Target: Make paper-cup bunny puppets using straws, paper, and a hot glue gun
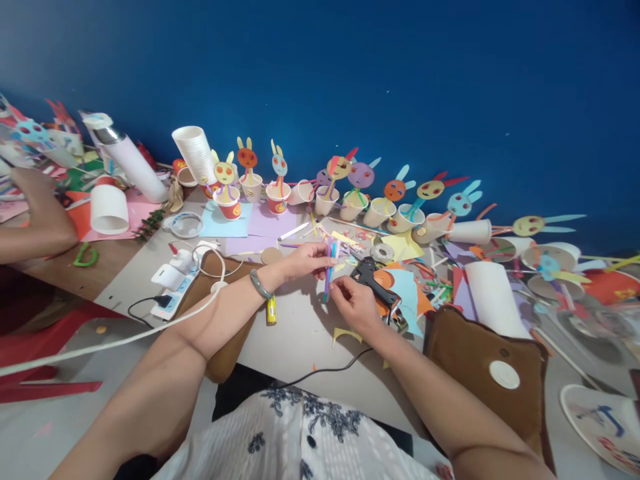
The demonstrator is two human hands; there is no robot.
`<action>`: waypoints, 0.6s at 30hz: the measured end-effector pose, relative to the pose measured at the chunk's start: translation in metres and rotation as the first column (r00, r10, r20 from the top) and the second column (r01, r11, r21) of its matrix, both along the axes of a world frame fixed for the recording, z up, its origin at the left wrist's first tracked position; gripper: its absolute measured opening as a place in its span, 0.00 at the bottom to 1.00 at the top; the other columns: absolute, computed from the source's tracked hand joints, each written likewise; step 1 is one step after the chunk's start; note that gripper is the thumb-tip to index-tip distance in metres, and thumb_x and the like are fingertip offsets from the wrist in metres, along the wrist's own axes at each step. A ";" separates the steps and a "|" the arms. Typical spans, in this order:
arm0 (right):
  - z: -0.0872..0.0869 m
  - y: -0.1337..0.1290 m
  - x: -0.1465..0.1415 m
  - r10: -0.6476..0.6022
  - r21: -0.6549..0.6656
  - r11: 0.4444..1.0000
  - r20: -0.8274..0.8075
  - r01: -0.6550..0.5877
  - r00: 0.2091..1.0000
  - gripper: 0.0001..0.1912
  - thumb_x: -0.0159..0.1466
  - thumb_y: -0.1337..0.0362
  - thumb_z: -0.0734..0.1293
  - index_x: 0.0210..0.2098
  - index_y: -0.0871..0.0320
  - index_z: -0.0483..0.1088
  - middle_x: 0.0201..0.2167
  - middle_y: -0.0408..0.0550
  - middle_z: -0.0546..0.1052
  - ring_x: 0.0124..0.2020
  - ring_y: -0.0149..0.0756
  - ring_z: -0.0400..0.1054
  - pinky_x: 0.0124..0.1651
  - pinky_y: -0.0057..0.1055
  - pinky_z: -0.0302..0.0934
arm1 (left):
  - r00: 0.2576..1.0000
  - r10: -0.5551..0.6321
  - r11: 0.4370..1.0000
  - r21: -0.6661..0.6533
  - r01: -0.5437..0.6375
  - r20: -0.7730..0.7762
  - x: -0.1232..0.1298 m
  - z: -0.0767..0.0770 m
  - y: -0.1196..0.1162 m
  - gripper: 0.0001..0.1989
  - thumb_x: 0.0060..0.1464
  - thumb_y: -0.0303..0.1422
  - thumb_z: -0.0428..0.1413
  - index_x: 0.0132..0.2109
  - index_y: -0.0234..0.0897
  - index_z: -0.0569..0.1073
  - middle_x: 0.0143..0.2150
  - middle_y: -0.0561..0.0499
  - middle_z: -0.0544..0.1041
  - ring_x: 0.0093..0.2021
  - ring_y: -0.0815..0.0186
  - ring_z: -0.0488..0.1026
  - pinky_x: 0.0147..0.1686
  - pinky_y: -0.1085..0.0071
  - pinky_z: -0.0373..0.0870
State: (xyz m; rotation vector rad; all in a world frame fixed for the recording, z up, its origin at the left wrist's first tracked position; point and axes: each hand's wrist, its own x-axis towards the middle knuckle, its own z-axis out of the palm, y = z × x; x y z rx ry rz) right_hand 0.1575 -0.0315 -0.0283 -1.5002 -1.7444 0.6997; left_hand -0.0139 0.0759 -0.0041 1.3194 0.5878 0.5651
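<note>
My left hand (311,261), with a bangle on its wrist, pinches the upper part of a few narrow coloured paper strips (331,263), purple, blue and whitish, held upright over the table. At their lower end, the fingers of my right hand (354,303) are closed against the strips. Just beyond my right hand lies a black hot glue gun (373,277), its cord running toward me. A yellow glue stick or battery-like tube (271,311) stands near my left wrist; I cannot tell which it is.
Paper cups with rabbit-faced figures (280,167) line the wall. Stacked cups (194,150) and a thermos (130,160) stand at left. A power strip (175,290) with a white cable is beside my left arm. Another person's arm (35,213) reaches in at far left.
</note>
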 end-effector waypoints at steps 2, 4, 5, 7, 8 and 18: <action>0.003 0.001 -0.001 -0.001 -0.126 0.992 -0.167 -0.021 0.986 0.19 0.68 0.47 0.63 0.32 0.56 0.71 0.21 0.42 0.72 0.22 0.31 0.63 0.29 0.30 0.58 | 1.000 0.015 1.000 -0.008 -0.015 0.022 0.000 0.002 -0.001 0.19 0.52 0.44 0.66 0.37 0.33 0.70 0.26 0.58 0.73 0.23 0.76 0.69 0.26 0.75 0.67; 0.006 0.002 -0.002 -0.011 -0.267 0.960 -0.334 -0.083 0.943 0.23 0.67 0.42 0.64 0.33 0.56 0.72 0.21 0.42 0.72 0.20 0.30 0.62 0.26 0.30 0.57 | 0.999 0.016 1.000 -0.021 -0.015 0.034 -0.001 0.004 -0.003 0.19 0.52 0.44 0.67 0.37 0.34 0.70 0.26 0.57 0.73 0.23 0.75 0.70 0.26 0.75 0.67; 0.008 0.002 -0.003 -0.019 -0.322 0.939 -0.399 -0.121 0.917 0.24 0.66 0.40 0.66 0.33 0.56 0.72 0.21 0.42 0.73 0.19 0.30 0.62 0.25 0.29 0.57 | 0.999 0.013 1.000 -0.023 -0.012 0.036 -0.001 0.005 -0.004 0.19 0.52 0.44 0.67 0.36 0.34 0.70 0.26 0.57 0.73 0.23 0.75 0.70 0.26 0.74 0.67; 0.009 0.003 -0.004 -0.042 -0.383 0.908 -0.490 -0.172 0.870 0.26 0.62 0.39 0.69 0.33 0.57 0.73 0.24 0.44 0.76 0.18 0.28 0.61 0.23 0.28 0.54 | 0.999 0.000 1.000 -0.019 0.001 0.038 -0.001 0.006 -0.005 0.20 0.52 0.45 0.67 0.36 0.34 0.70 0.25 0.57 0.73 0.23 0.74 0.70 0.26 0.74 0.67; 0.010 0.003 -0.004 -0.060 -0.398 0.899 -0.522 -0.181 0.851 0.26 0.60 0.39 0.71 0.32 0.57 0.73 0.25 0.45 0.78 0.17 0.27 0.59 0.23 0.28 0.53 | 0.999 -0.003 1.000 -0.017 0.004 0.041 -0.001 0.007 -0.005 0.20 0.52 0.46 0.67 0.36 0.33 0.71 0.25 0.57 0.73 0.23 0.74 0.71 0.26 0.74 0.67; 0.011 0.004 -0.003 -0.114 -0.408 0.893 -0.610 -0.188 0.784 0.23 0.57 0.43 0.75 0.31 0.59 0.76 0.23 0.44 0.77 0.15 0.23 0.54 0.20 0.27 0.45 | 0.996 -0.078 0.997 -0.018 0.079 0.040 -0.004 0.004 -0.004 0.23 0.50 0.48 0.68 0.40 0.30 0.78 0.27 0.54 0.75 0.24 0.74 0.72 0.28 0.74 0.69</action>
